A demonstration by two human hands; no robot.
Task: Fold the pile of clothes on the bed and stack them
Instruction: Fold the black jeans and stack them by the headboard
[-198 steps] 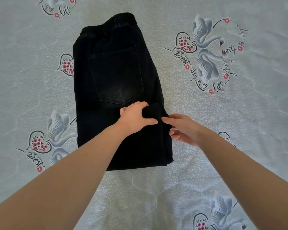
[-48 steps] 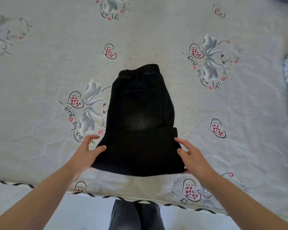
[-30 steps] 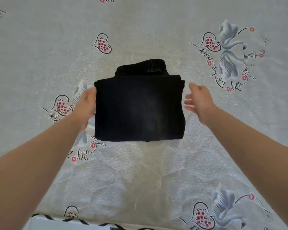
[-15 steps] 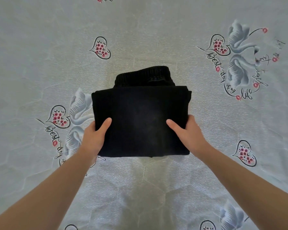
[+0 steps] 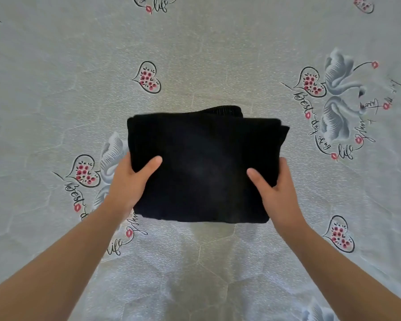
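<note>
Two hands, left point(image 5: 130, 179) at nine o'clock, right point(image 5: 276, 185) at three, now grip folded black denim trousers point(image 5: 202, 167), lifted slightly off swan-print bed sheet point(image 5: 218, 54); folding finished, stacking next.

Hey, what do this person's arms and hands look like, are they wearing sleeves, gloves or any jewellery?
Both forearms are bare up to the frame edge: no sleeves show. The left hand and right hand wear no gloves, and no rings, watch or bracelets are visible. Fingernails look short and unpainted.
</note>
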